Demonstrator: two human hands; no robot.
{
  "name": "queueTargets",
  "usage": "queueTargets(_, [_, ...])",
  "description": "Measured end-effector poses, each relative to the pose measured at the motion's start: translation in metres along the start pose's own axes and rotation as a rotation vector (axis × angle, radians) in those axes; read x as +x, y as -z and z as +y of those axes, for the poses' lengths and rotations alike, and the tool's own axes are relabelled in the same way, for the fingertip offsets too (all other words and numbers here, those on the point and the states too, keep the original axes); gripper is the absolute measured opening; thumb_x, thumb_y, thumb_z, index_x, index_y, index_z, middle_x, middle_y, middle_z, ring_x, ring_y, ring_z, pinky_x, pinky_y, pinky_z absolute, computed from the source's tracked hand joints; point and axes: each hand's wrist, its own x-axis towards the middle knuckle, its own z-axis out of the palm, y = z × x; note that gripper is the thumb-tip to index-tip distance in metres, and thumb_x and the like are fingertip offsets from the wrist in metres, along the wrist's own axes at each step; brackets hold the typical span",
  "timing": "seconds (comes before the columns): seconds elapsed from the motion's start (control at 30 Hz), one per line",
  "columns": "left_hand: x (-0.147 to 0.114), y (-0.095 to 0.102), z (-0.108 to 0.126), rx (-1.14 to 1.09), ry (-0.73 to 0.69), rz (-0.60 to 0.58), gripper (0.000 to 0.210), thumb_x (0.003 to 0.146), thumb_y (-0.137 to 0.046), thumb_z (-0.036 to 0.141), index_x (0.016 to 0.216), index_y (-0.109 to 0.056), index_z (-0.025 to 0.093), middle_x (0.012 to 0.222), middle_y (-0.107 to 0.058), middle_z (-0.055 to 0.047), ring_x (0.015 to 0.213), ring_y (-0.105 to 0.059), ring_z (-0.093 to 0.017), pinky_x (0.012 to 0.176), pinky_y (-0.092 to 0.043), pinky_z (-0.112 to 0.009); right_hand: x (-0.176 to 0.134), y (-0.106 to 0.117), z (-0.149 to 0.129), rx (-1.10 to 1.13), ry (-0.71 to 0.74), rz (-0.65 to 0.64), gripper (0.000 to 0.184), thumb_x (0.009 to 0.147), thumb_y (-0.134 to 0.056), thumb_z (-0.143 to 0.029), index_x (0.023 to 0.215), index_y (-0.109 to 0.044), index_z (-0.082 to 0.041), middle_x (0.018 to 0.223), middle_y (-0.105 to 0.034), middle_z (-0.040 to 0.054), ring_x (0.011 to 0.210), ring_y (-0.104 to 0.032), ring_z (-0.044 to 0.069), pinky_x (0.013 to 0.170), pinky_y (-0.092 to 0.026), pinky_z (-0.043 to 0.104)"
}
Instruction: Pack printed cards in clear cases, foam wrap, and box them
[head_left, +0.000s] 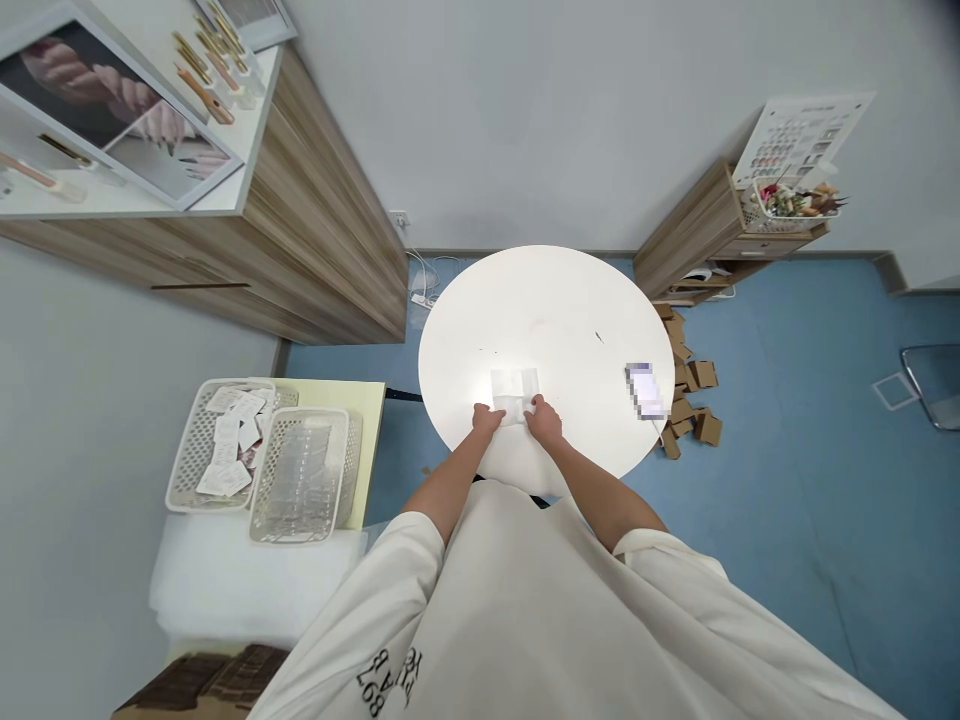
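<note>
A thin whitish sheet (514, 383), which looks like soft wrapping, lies on the round white table (540, 300) just in front of my body. At its near left corner, my left hand (488, 418) is closed on the edge. My right hand (543, 420) grips the near right side, with thumb and fingers bent inward. A small pale bundle shows between the hands; whether something is wrapped in it, I cannot tell.
A phone (646, 391) with a cable lies at the table's right. Small brown cardboard boxes (703, 375) are on the floor beyond it. White baskets (300, 475) stand on a side table at left. Wooden cabinets (330, 210) line the wall.
</note>
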Motion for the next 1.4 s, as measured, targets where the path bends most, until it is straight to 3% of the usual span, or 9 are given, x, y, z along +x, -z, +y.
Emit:
queueTargets(0.23, [0.005, -0.003, -0.002, -0.164, -0.119, 0.010, 0.014, 0.083, -0.063, 0.031, 0.093, -0.057, 0.023, 0.091, -0.067, -0.001, 0.079, -0.064, -0.015, 0.068, -0.051, -0.028, 0.002, -0.006, 0.005, 0.009, 0.039, 0.063, 0.022, 0.093, -0.052, -0.031, 0.114, -0.049, -0.024, 0.105, -0.062, 0.0076, 0.090, -0.060, 0.022, 0.072, -0.042, 0.031])
queueTargets(0.47, [-0.009, -0.021, 0.031, -0.249, -0.357, 0.012, 0.012, 0.075, -0.065, 0.017, 0.079, -0.056, 0.022, 0.080, -0.064, 0.002, 0.073, -0.059, -0.013, 0.068, -0.047, -0.024, 0.005, -0.018, 0.017, 0.180, 0.074, 0.151, 0.025, 0.086, -0.056, -0.024, 0.111, -0.054, -0.024, 0.105, -0.054, 0.0048, 0.090, -0.056, 0.020, 0.073, -0.045, 0.030])
queueTargets(0.7, [-0.005, -0.029, 0.044, -0.230, -0.312, -0.083, 0.008, 0.081, -0.060, 0.016, 0.085, -0.065, 0.020, 0.091, -0.071, -0.003, 0.084, -0.064, -0.017, 0.078, -0.050, -0.028, 0.003, -0.015, 0.032, 0.330, 0.199, 0.118, 0.034, 0.088, -0.043, -0.012, 0.116, -0.058, -0.022, 0.107, -0.055, 0.0064, 0.093, -0.057, 0.018, 0.084, -0.048, 0.031])
queueTargets(0.87, [-0.002, -0.031, 0.042, -0.262, -0.299, -0.156, 0.025, 0.085, -0.053, 0.012, 0.101, -0.071, 0.018, 0.102, -0.074, -0.006, 0.095, -0.067, -0.017, 0.090, -0.050, -0.029, -0.006, -0.009, 0.039, 0.379, 0.242, 0.061, 0.046, 0.085, -0.045, -0.010, 0.130, -0.050, -0.020, 0.109, -0.056, 0.0065, 0.095, -0.057, 0.018, 0.087, -0.050, 0.032])
queueTargets(1.0, [-0.006, -0.029, 0.037, -0.282, -0.331, -0.201, 0.034, 0.085, -0.050, 0.007, 0.111, -0.070, 0.017, 0.107, -0.073, -0.007, 0.092, -0.069, -0.017, 0.091, -0.052, -0.031, -0.010, -0.011, 0.042, 0.334, 0.349, 0.071, 0.043, 0.083, -0.043, -0.004, 0.122, -0.057, -0.018, 0.115, -0.052, 0.0092, 0.101, -0.056, 0.018, 0.096, -0.047, 0.034])
queueTargets(1.1, [-0.014, -0.022, 0.034, -0.141, -0.429, -0.049, 0.037, 0.088, -0.046, 0.008, 0.117, -0.066, 0.017, 0.112, -0.069, -0.009, 0.100, -0.066, -0.019, 0.093, -0.051, -0.033, -0.012, -0.011, 0.042, 0.297, 0.357, 0.079, 0.044, 0.084, -0.042, -0.003, 0.123, -0.059, -0.015, 0.116, -0.051, 0.0110, 0.101, -0.056, 0.018, 0.096, -0.047, 0.034])
queueTargets(1.2, [-0.023, -0.015, 0.032, 0.127, -0.654, 0.096, 0.042, 0.087, -0.047, 0.010, 0.125, -0.061, 0.019, 0.127, -0.062, -0.011, 0.119, -0.057, -0.024, 0.102, -0.044, -0.038, -0.013, -0.008, 0.043, 0.178, 0.373, 0.077, 0.047, 0.084, -0.044, -0.003, 0.126, -0.060, -0.017, 0.116, -0.053, 0.0118, 0.105, -0.054, 0.022, 0.094, -0.047, 0.037])
queueTargets(1.3, [-0.027, -0.014, 0.030, 0.376, -0.792, 0.079, 0.056, 0.082, -0.057, 0.014, 0.137, -0.050, 0.021, 0.147, -0.047, -0.011, 0.135, -0.042, -0.030, 0.110, -0.035, -0.044, -0.017, -0.005, 0.045, 0.050, 0.361, 0.082, 0.052, 0.081, -0.048, -0.003, 0.129, -0.060, -0.020, 0.120, -0.051, 0.0128, 0.109, -0.051, 0.026, 0.092, -0.046, 0.039])
queueTargets(1.4, [-0.026, -0.020, 0.029, 0.517, -0.804, 0.068, 0.071, 0.077, -0.063, 0.014, 0.144, -0.039, 0.022, 0.157, -0.034, -0.012, 0.142, -0.032, -0.033, 0.113, -0.028, -0.047, -0.020, -0.004, 0.047, 0.047, 0.353, 0.053, 0.063, 0.077, -0.048, 0.000, 0.136, -0.054, -0.023, 0.130, -0.045, 0.0123, 0.111, -0.051, 0.025, 0.092, -0.046, 0.038])
